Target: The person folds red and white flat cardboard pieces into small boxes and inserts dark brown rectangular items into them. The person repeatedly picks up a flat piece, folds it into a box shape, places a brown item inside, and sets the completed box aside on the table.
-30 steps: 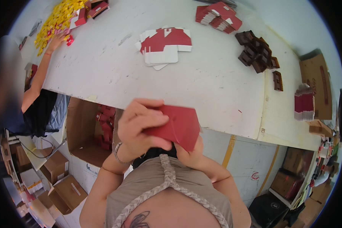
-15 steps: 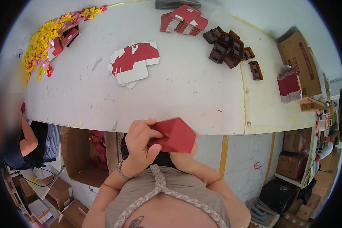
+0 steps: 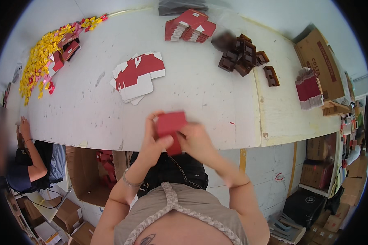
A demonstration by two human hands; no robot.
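Observation:
A small red cardboard box (image 3: 171, 122) is held between my hands just above the table's front edge, slightly blurred. My left hand (image 3: 152, 139) wraps around its left side, thumb across the front. On the right side, the fingers of my right hand (image 3: 196, 141) are bent against the box, partly hidden and smeared. Beyond my hands lies a fanned stack of flat red-and-white cartons (image 3: 145, 67). Farther back are stacked red cartons (image 3: 190, 20) and a heap of dark brown plastic trays (image 3: 245, 55), with one single tray (image 3: 271, 76) apart from it.
Yellow and pink wrapped sweets (image 3: 41, 53) and a few red boxes (image 3: 71, 50) lie far left. A red sleeve stack (image 3: 308, 90) stands by a cardboard carton (image 3: 321, 61) at right. Below the table, an open carton (image 3: 82, 175) holds red boxes. A co-worker's arm (image 3: 36, 157) is left.
The red box has moved left and away from me, and has been turned. My right hand has come from beneath it to its right side. The co-worker's hand has reached onto the table edge.

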